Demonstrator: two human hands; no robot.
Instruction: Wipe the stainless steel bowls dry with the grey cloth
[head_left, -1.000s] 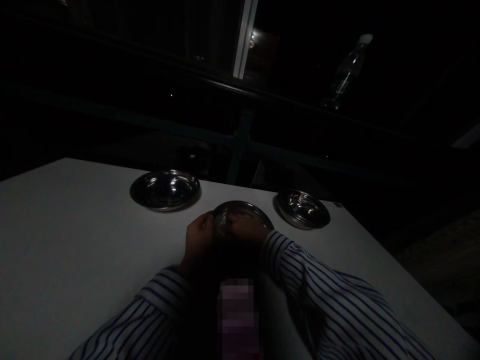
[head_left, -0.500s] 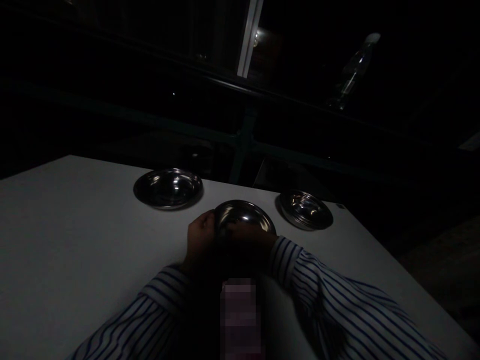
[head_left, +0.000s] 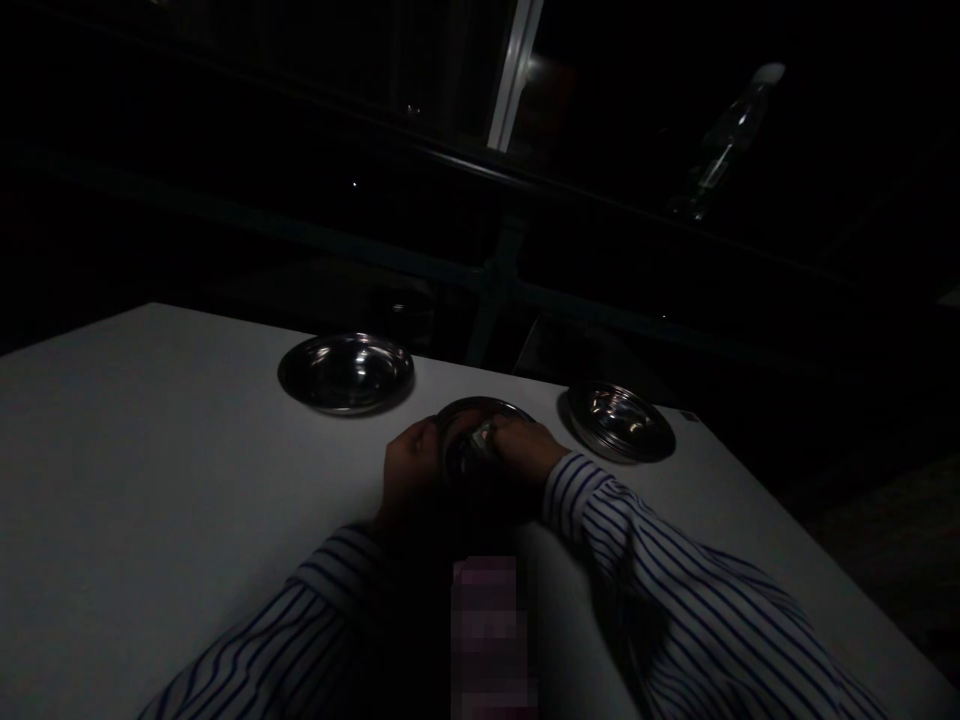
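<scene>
In the middle of the white table, a shiny steel bowl [head_left: 463, 462] sits between my hands, its lower part lost in shadow. My left hand [head_left: 411, 465] is closed on the bowl's left rim. Over the bowl's right side, my right hand [head_left: 525, 448] is closed, with a small pale crumpled piece, cloth-like [head_left: 482, 437], showing at its fingertips against the inside of the bowl. It is too dark to tell exactly what that piece is. Both arms wear blue-striped white sleeves.
A wide steel bowl [head_left: 345, 373] stands on the white table [head_left: 187, 450] at the far edge, left. Several nested steel bowls [head_left: 622, 422] stand on the right near the corner. A clear plastic bottle [head_left: 727, 145] is on a dark ledge behind.
My right hand has moved up and outward inside the bowl, and the pale piece at its fingertips now shows. My left hand keeps its hold on the rim. The view has shifted slightly.
</scene>
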